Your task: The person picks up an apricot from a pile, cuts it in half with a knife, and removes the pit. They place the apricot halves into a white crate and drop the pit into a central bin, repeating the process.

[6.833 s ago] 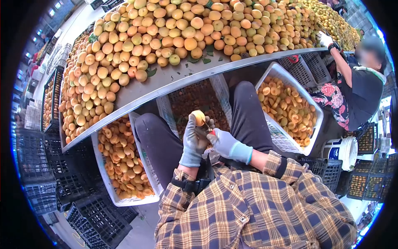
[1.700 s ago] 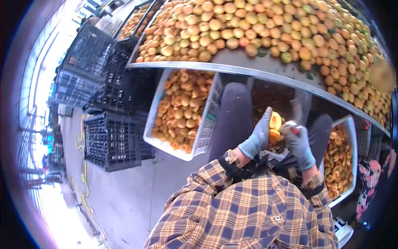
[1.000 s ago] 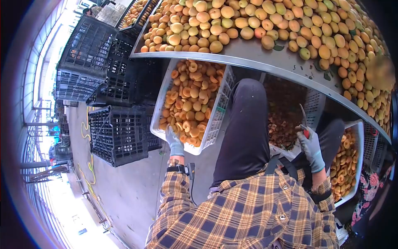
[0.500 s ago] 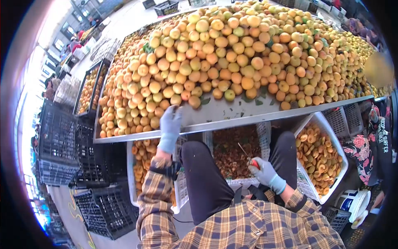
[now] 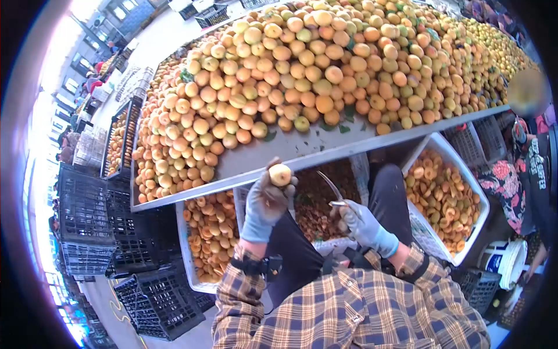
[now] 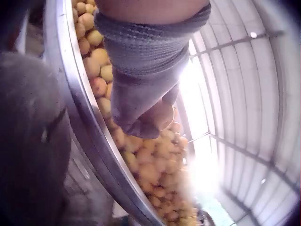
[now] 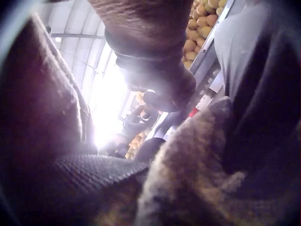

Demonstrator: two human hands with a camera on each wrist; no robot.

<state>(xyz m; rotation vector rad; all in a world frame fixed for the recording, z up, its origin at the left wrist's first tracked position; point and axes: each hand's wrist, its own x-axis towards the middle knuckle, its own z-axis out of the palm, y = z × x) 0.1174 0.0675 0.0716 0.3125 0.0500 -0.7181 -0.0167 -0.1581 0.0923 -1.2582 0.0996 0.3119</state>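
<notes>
In the head view my gloved left hand (image 5: 263,206) grips a whole apricot (image 5: 280,175) just in front of the metal table edge (image 5: 325,156). The left wrist view shows the fingers curled round that apricot (image 6: 160,116), with the fruit pile behind it. My gloved right hand (image 5: 365,225) holds a small knife (image 5: 332,187) with a thin, curved blade pointing up and toward the left hand. The knife's handle is mostly hidden in the fist. A crate of dark scraps (image 5: 322,218) stands between the knees, below both hands. The right wrist view is dark, the right hand (image 7: 162,82) partly visible.
A large heap of apricots (image 5: 314,75) covers the table. White crates of halved apricots stand at left (image 5: 181,232) and right (image 5: 474,227) of the legs. Black crates (image 5: 160,305) are stacked at far left. Another person (image 5: 526,168) sits at right, near a white bucket (image 5: 507,262).
The left hand held apricot halves, moved to the left crate, then reached to the heap; now it is back nearer the body with a whole apricot. The right hand has kept the knife.
</notes>
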